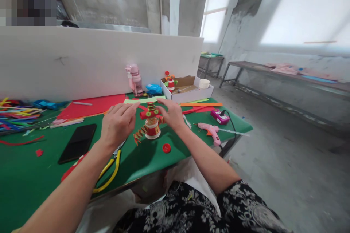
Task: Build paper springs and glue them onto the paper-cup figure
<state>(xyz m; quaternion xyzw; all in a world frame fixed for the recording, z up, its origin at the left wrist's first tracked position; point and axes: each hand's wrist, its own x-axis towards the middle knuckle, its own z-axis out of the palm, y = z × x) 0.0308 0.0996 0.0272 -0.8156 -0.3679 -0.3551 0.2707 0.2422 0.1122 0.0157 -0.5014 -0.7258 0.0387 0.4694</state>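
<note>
Figurine (head view), upright near the front edge of the green-topped bench, right of the front edge's middle; its body is a red-and-white cup, with a red crosswise tube, a folded paper stack above and zigzag paper limbs at the sides; left hand at the figurine's left, fingers close together and slightly bent, fingertips beside the tube; right hand at its right, thumb parted from the fingers, near the tube's other end; whether either hand touches or pinches it cannot be told; red cap between figurine and front edge; yellow-handled scissors at the front edge, partly behind the left forearm; black phone farther left; pink glue gun and purple box with a plugged-in cable, both near the right edge; white tray toward the far right corner, containing a second figurine and a tape roll; pink bottle and blue packet along the far edge; coloured strips toward the far left.
</note>
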